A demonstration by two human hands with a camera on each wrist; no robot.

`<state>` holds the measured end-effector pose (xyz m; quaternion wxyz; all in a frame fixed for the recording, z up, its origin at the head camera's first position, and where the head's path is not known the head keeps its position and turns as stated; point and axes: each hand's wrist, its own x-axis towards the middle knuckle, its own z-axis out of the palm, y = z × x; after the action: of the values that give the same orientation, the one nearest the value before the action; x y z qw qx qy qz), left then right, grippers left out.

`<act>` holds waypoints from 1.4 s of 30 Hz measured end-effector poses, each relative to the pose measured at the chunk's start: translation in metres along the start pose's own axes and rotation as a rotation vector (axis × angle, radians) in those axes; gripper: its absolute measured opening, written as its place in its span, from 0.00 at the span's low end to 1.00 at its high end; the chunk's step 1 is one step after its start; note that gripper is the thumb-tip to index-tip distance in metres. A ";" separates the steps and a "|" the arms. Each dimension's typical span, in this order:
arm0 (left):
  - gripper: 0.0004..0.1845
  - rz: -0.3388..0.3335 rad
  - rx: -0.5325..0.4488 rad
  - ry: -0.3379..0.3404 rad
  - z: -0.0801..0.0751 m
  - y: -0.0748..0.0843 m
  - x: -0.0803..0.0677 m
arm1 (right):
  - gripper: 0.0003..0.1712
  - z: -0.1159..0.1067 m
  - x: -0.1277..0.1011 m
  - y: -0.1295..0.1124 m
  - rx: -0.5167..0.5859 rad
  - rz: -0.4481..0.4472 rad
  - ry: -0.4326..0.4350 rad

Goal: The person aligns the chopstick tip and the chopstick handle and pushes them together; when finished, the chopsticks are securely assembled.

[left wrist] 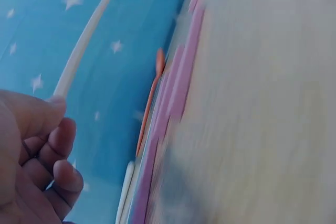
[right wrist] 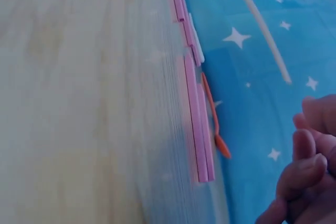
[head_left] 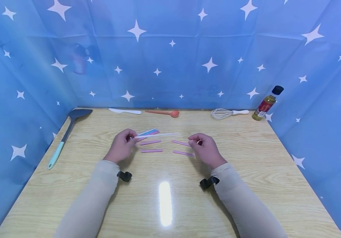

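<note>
Blue cloth [head_left: 170, 53] with white stars hangs behind a wood-grain surface [head_left: 232, 218]. At the centre of the frame, the left hand [head_left: 121, 144] pinches one end of a thin white stick [head_left: 155, 135]; right of centre, the right hand [head_left: 206, 151] has loosely curled fingers, apart from the stick's far tip. Slightly lower in the frame lie four pink sticks [head_left: 152, 151], two per side; at upper centre rests an orange spoon [head_left: 174, 114]

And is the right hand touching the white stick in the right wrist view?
No, the white stick ends short of the right hand, with blue cloth visible between them.
</note>
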<state>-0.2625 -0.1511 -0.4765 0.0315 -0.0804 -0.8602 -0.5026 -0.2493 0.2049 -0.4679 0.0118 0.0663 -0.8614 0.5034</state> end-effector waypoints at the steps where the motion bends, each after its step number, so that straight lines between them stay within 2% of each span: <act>1: 0.04 -0.019 0.006 0.023 -0.005 -0.004 0.001 | 0.13 -0.001 0.001 0.001 0.002 0.005 -0.004; 5: 0.07 -0.104 0.058 0.090 -0.020 -0.019 0.005 | 0.12 -0.004 0.003 0.004 -0.003 0.030 -0.033; 9: 0.08 -0.179 0.092 0.126 -0.027 -0.029 0.007 | 0.10 -0.006 0.004 0.004 -0.054 0.062 -0.093; 16: 0.10 -0.269 0.152 0.144 -0.030 -0.031 0.007 | 0.10 -0.007 0.005 0.009 -0.085 0.127 -0.153; 24: 0.11 -0.336 0.176 0.175 -0.031 -0.034 0.006 | 0.12 -0.007 0.006 0.011 -0.096 0.138 -0.174; 29: 0.11 -0.363 0.196 0.167 -0.031 -0.032 0.004 | 0.12 -0.007 0.006 0.010 -0.090 0.142 -0.181; 42: 0.13 -0.391 0.267 0.071 -0.034 -0.032 0.004 | 0.12 -0.008 0.004 0.008 -0.108 0.151 -0.177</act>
<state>-0.2728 -0.1957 -0.4869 -0.0258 0.1105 -0.9166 -0.3833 -0.2550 0.2151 -0.4705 -0.0988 0.0446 -0.8876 0.4478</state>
